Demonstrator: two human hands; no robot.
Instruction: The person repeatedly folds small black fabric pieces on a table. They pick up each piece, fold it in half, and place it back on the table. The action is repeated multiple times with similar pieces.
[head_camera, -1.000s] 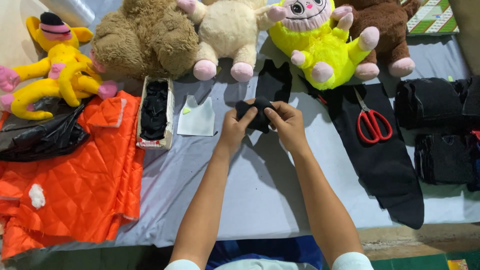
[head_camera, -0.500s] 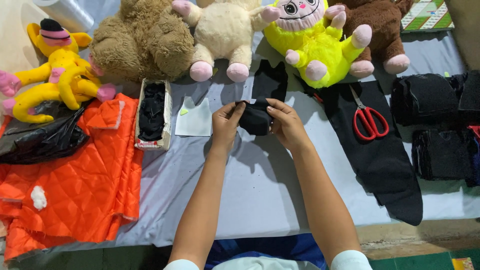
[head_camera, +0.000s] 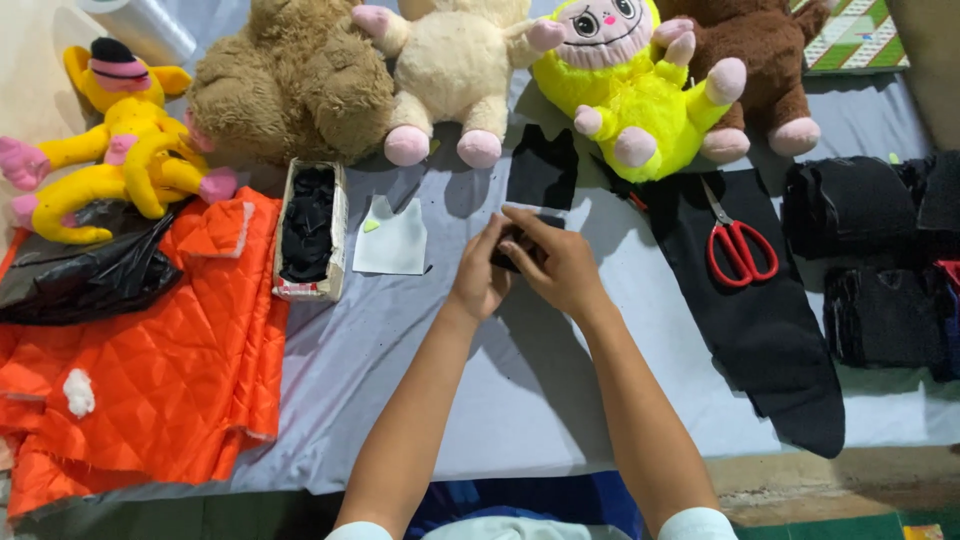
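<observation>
My left hand (head_camera: 481, 277) and my right hand (head_camera: 560, 264) meet over the middle of the grey table cover (head_camera: 480, 400), both pinching a small black fabric piece (head_camera: 513, 250) between their fingers. The piece is mostly hidden by my fingers. Just beyond it lies another flat black fabric piece (head_camera: 543, 168). A white cut fabric shape (head_camera: 392, 238) lies left of my left hand, beside a small box of black fabric scraps (head_camera: 310, 227).
Plush toys line the far edge: a yellow one (head_camera: 110, 140), a tan bear (head_camera: 295, 85), a cream one (head_camera: 455, 70), a neon yellow one (head_camera: 625, 90), a brown one (head_camera: 760, 70). Red-handled scissors (head_camera: 738, 245) lie on long black cloth (head_camera: 760, 320). Orange quilted fabric (head_camera: 140, 370) and a black bag (head_camera: 85, 275) are left; black stacks (head_camera: 870, 250) right.
Both hands have drawn slightly nearer to me with the small black piece, and their fingers have closed over it more tightly. Nothing else on the table has moved.
</observation>
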